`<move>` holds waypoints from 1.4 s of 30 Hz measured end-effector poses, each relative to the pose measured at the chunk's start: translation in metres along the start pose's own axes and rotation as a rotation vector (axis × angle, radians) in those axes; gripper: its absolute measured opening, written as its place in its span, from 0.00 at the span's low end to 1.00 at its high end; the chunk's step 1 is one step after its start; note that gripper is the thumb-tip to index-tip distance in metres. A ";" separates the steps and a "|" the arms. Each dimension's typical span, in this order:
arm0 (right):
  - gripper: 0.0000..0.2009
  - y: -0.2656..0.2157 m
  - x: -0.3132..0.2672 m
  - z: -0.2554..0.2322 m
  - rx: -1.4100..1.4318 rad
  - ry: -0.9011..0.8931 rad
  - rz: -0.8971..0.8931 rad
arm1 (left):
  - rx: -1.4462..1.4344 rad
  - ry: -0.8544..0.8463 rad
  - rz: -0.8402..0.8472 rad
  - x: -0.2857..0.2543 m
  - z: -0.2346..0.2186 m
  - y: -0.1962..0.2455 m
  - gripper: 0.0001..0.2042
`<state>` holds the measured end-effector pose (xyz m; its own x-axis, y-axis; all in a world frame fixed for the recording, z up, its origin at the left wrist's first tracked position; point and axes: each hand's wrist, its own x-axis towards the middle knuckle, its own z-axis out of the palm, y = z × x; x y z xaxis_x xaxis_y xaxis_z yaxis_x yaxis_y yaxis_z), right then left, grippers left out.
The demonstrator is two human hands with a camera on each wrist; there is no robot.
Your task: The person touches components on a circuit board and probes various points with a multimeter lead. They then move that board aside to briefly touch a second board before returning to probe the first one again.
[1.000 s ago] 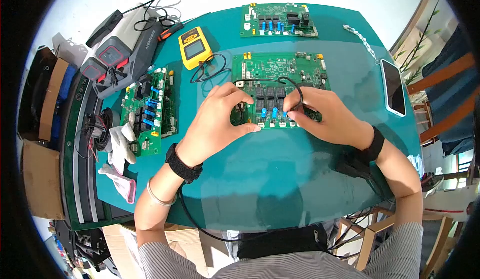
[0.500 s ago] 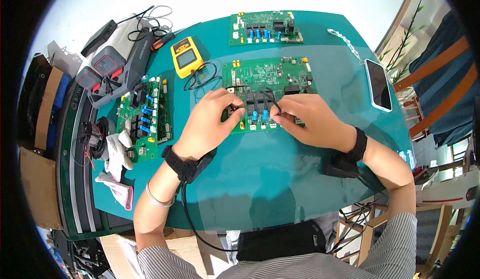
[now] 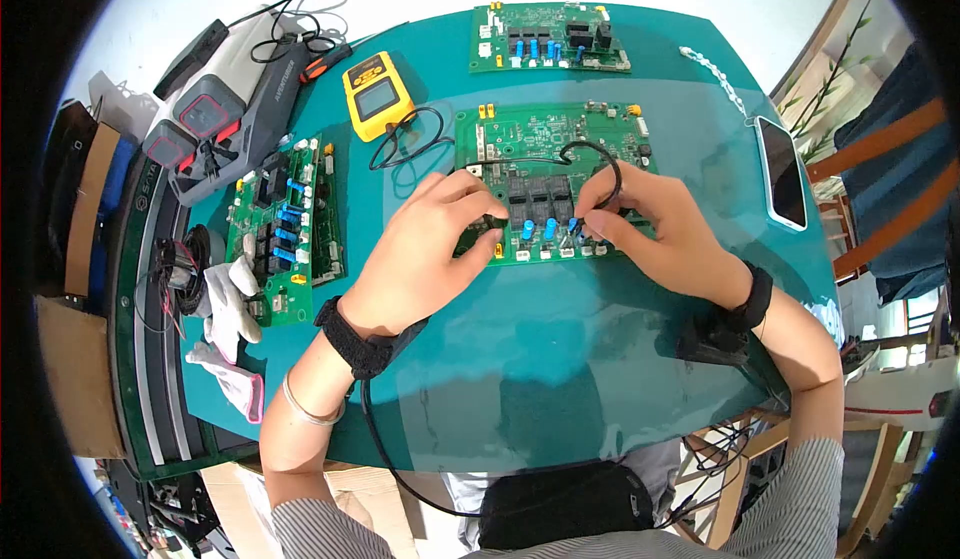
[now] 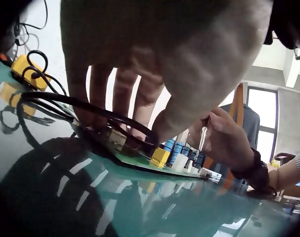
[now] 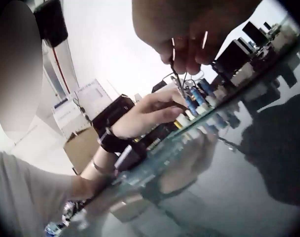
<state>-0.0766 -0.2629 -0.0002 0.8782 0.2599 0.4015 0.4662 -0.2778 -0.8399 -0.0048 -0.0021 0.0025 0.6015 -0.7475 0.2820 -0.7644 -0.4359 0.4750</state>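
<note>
A green circuit board (image 3: 530, 139) lies flat under both hands, with black relays and a row of blue cylindrical components (image 3: 551, 229) near its front edge. My right hand (image 3: 665, 229) pinches a thin test probe; its pale metal shaft (image 4: 203, 138) points down among the blue components in the left wrist view. The probe's black cable arches up over that hand. At the board's left front corner, my left hand (image 3: 425, 244) holds the end of a black test lead (image 4: 86, 103) between thumb and fingers, its tip hidden. A yellow handheld meter (image 3: 378, 97) with black cables lies behind the left hand.
Another circuit board (image 3: 550, 54) lies at the back, and stacked boards (image 3: 285, 234) stand at the left. White gloves (image 3: 225, 309), a cable coil and a grey tool case (image 3: 215, 109) crowd the left edge. A phone (image 3: 782, 174) with a strap lies at the right.
My right hand went left, then came back right to the rightmost visible blue component. My left thumb drew back from the board's front edge toward the index finger. The head view shifted slightly.
</note>
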 end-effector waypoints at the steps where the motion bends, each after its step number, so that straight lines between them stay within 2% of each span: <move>1: 0.04 -0.002 -0.001 -0.003 -0.064 -0.067 0.034 | -0.010 0.000 -0.002 -0.001 0.000 0.000 0.11; 3: 0.03 -0.003 -0.002 -0.004 -0.125 -0.134 0.064 | -0.016 -0.001 -0.006 -0.002 0.001 -0.001 0.11; 5: 0.02 -0.005 -0.002 -0.005 -0.187 -0.183 -0.004 | -0.018 -0.011 -0.003 -0.001 0.000 -0.002 0.12; 9: 0.03 -0.005 0.000 -0.008 -0.197 -0.209 0.036 | -0.013 -0.019 0.007 0.001 -0.002 -0.002 0.13; 14: 0.04 0.001 0.001 -0.009 -0.237 -0.279 -0.039 | -0.017 -0.030 -0.027 0.000 -0.002 0.001 0.13; 20: 0.03 0.008 -0.001 -0.010 -0.170 -0.221 -0.100 | -0.034 -0.034 -0.020 0.001 -0.004 0.000 0.13; 24: 0.02 0.006 -0.003 -0.017 -0.192 -0.134 -0.068 | -0.032 -0.026 -0.011 0.000 -0.002 0.000 0.13; 26: 0.03 0.010 -0.001 -0.020 -0.185 -0.079 -0.160 | -0.036 -0.023 -0.019 0.001 -0.003 0.002 0.13; 29: 0.03 0.016 -0.002 -0.019 -0.142 -0.097 -0.042 | -0.034 -0.024 -0.009 0.001 -0.003 0.001 0.13; 32: 0.04 0.019 -0.002 -0.014 -0.006 -0.044 -0.004 | -0.031 -0.025 0.003 0.001 -0.003 0.000 0.13; 35: 0.03 0.017 -0.003 -0.014 -0.038 -0.080 0.031 | -0.029 -0.027 -0.010 0.001 -0.003 0.001 0.13; 42: 0.03 0.018 -0.001 -0.015 -0.091 -0.096 -0.011 | -0.036 -0.030 0.006 0.002 -0.004 0.000 0.13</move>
<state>-0.0674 -0.2820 -0.0099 0.8605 0.3497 0.3704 0.4878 -0.3560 -0.7971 -0.0024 -0.0018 0.0064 0.5892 -0.7651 0.2598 -0.7587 -0.4134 0.5035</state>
